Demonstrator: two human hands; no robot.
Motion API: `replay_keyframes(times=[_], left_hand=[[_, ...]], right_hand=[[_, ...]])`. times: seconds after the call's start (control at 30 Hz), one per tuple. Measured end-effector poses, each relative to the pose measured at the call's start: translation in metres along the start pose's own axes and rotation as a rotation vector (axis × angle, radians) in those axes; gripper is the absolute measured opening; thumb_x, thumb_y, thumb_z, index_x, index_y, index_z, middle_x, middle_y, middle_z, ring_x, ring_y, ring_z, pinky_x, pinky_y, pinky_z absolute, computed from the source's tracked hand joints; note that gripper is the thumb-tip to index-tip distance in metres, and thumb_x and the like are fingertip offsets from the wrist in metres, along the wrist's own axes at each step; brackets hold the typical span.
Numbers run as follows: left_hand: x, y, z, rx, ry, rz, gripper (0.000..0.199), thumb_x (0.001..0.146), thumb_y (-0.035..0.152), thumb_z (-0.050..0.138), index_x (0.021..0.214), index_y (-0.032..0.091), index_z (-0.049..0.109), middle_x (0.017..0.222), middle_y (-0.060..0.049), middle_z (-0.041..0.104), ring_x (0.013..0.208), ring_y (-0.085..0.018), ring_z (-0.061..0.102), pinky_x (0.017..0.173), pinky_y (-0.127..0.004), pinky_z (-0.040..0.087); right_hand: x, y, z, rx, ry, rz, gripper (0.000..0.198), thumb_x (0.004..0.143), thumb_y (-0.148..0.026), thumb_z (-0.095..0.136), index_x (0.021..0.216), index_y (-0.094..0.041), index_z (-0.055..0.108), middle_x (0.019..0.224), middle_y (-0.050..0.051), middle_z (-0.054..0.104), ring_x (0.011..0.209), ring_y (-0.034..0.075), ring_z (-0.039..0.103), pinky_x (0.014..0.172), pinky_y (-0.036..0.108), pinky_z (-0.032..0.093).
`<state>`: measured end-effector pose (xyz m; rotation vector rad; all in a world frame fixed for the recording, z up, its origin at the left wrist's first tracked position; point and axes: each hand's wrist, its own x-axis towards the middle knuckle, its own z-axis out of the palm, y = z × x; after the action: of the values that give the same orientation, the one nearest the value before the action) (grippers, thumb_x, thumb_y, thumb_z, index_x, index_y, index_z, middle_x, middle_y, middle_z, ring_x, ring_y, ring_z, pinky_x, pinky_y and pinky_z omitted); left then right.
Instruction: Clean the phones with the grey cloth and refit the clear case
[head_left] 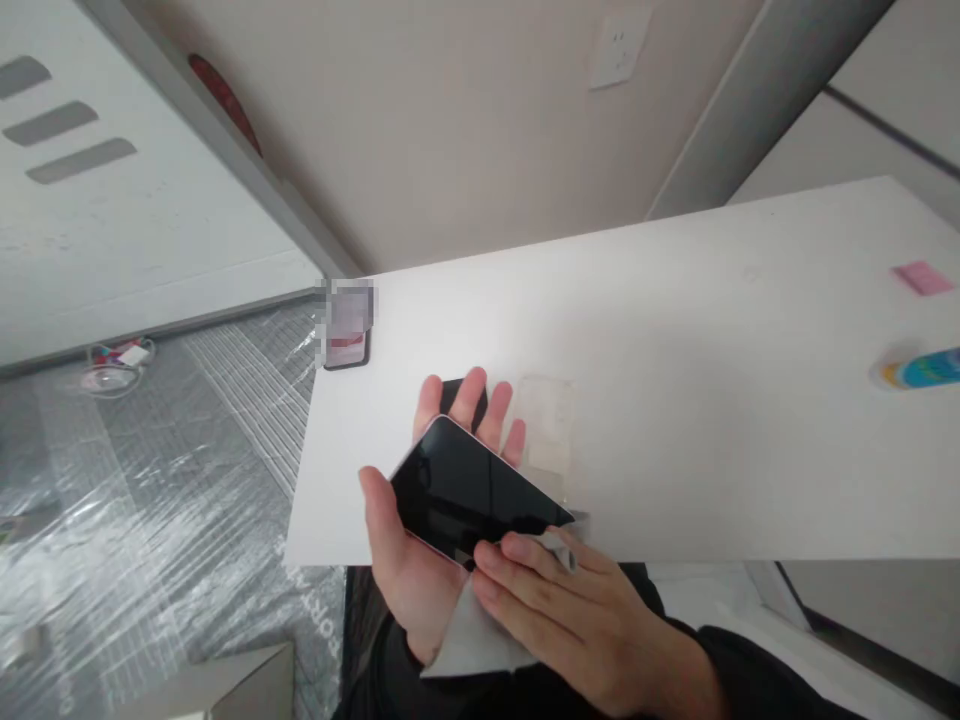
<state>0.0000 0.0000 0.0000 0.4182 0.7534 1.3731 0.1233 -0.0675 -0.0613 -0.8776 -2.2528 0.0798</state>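
Unbranded, its dark screen blank, a phone lies gripped in the left hand; right hand fingers press a cloth at its lower edge.

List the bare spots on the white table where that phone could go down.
White table: bare across the middle, between the clear plastic case and the pink pad and blue tube at the right edge; also the far strip along the wall. Crowded near the front left, where the left hand and right hand hold the black-screened phone.
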Motion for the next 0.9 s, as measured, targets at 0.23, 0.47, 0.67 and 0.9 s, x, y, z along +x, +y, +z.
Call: replay_keyframes(times=[0.23, 0.47, 0.67, 0.9], left_hand=[[0.029, 0.025, -0.016, 0.242, -0.002, 0.139, 0.046, 0.101, 0.064, 0.036, 0.127, 0.041, 0.067, 0.143, 0.002, 0.063, 0.146, -0.025, 0.048, 0.117, -0.046, 0.048], [0.056, 0.011, -0.006, 0.321, -0.082, -0.139, 0.054, 0.098, 0.066, 0.047, 0.126, 0.025, 0.07, 0.108, -0.005, 0.074, 0.108, -0.024, 0.073, 0.104, -0.039, 0.056], [0.074, -0.018, 0.002, 0.329, -0.225, -0.463, 0.042, 0.101, 0.059, 0.051, 0.11, 0.021, 0.067, 0.108, -0.009, 0.079, 0.103, -0.027, 0.076, 0.08, -0.037, 0.062], [0.077, -0.027, -0.001, 0.297, -0.223, -0.503, 0.041, 0.098, 0.06, 0.057, 0.096, 0.02, 0.065, 0.112, -0.01, 0.08, 0.102, -0.028, 0.077, 0.092, -0.045, 0.06]], right_hand=[[-0.048, 0.083, -0.063, -0.285, 0.209, 0.617, 0.068, 0.098, -0.018, 0.061, 0.16, -0.03, 0.038, 0.155, 0.008, 0.055, 0.154, 0.037, 0.027, 0.127, 0.068, 0.012], [-0.047, 0.061, -0.062, -0.149, 0.178, 0.479, 0.074, 0.098, -0.02, 0.06, 0.163, -0.034, 0.029, 0.172, 0.0, 0.025, 0.157, 0.036, 0.023, 0.126, 0.07, 0.016], [-0.037, 0.04, 0.001, 0.108, 0.051, 0.316, 0.084, 0.102, -0.026, 0.062, 0.166, -0.036, 0.008, 0.175, 0.009, -0.011, 0.159, 0.029, 0.016, 0.107, 0.045, 0.055], [-0.033, 0.053, 0.006, 0.08, -0.025, 0.329, 0.091, 0.093, -0.019, 0.073, 0.165, -0.032, 0.019, 0.174, 0.011, -0.009, 0.157, 0.035, 0.014, 0.111, 0.051, 0.049]])
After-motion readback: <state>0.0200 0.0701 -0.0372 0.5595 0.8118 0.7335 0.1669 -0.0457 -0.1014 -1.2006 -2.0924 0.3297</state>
